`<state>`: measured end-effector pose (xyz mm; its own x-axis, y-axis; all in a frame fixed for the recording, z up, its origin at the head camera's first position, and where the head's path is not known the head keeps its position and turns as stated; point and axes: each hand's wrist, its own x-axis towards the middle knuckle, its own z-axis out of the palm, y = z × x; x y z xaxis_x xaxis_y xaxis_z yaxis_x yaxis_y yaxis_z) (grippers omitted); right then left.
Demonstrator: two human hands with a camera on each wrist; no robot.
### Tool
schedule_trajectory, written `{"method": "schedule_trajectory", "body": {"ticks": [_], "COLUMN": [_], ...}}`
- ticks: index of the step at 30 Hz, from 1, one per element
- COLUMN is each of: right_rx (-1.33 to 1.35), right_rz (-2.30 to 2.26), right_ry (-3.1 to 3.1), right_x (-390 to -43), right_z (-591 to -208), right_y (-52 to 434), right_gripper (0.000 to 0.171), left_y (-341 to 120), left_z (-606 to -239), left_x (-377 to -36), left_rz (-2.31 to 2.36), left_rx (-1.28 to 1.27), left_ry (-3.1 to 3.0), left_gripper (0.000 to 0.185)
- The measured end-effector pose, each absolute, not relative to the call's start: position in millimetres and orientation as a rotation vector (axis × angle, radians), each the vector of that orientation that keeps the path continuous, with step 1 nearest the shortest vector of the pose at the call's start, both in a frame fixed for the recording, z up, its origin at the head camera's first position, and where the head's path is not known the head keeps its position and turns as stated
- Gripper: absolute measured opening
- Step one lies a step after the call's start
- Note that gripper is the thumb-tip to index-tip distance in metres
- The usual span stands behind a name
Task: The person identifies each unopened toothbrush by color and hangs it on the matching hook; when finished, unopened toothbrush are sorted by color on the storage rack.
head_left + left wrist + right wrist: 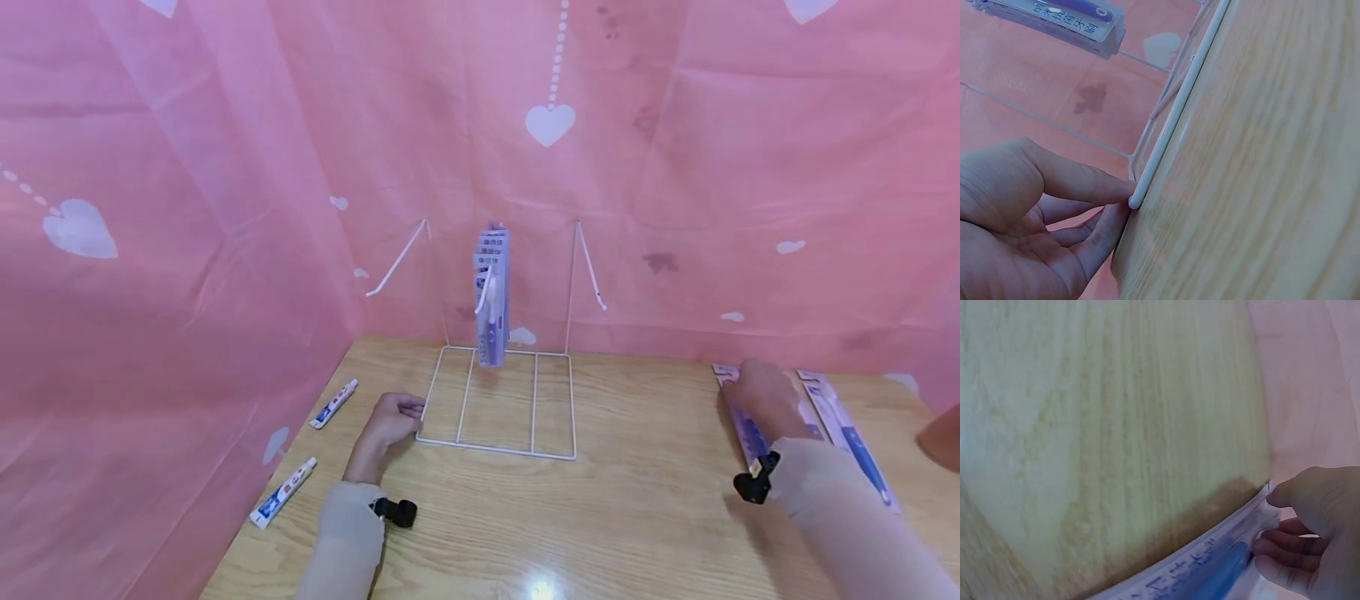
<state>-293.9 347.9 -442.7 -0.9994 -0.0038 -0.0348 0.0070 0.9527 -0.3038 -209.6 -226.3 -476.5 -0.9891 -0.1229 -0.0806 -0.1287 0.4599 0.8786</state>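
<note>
White wire was under the left fingertips [1110, 187]: the left hand [390, 421] lay loosely curled on the wooden table [637, 517], forefinger and thumb touching the near left corner of the wire rack [497, 450]. Whether they pinched the wire or only steadied it could not be told from the left wrist view; no closed grip was evident.

The right hand [757, 396] rested at the far right of the table. Its fingers [1279, 540] were curled at the top edge of a flat toothbrush pack [1210, 575], thumb above and fingers below, apparently lifting that end off the wood. A second toothbrush pack [847, 433] lay just beside it, to the right.

Outward from the hands, the rack stood at the back centre of the table with three prongs. The middle prong carried several hanging packs [492, 292]; the two outer prongs were bare. Two toothpaste tubes [333, 403] [282, 492] lay near the left table edge, apart from the left hand. Pink cloth [187, 250] with white hearts enclosed the table.

Judgement: the step in hand appeared to be picking up a pack while the rack was braced. The next move would call for a firm hold on the pack's top end, a carry across to the rack, and alignment of its hang hole with a prong tip while the left hand kept the base from sliding.
</note>
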Motion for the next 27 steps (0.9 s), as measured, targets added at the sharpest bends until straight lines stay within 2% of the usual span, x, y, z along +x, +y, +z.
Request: {"method": "schedule_trajectory", "body": {"ticks": [11, 22, 27], "right_rx": [0.007, 0.042, -0.059], "right_rz": [-0.529, -0.517, -0.563], "right_ry": [3.148, 3.022, 3.139], "right_x": [-302, -295, -290], "right_z": [-452, -429, -414], "right_y": [353, 348, 333], "right_gripper": [0.016, 0.018, 0.024], "left_y": [-225, -226, -225], "left_z": [-476, -476, -473], "left_x": [-210, -209, -208], "left_rz": [1.613, 1.639, 1.645], "left_rx": [-0.257, -0.234, -0.237], "left_ry": [2.66, 2.654, 2.643], "left_gripper": [0.042, 0.042, 0.042]}}
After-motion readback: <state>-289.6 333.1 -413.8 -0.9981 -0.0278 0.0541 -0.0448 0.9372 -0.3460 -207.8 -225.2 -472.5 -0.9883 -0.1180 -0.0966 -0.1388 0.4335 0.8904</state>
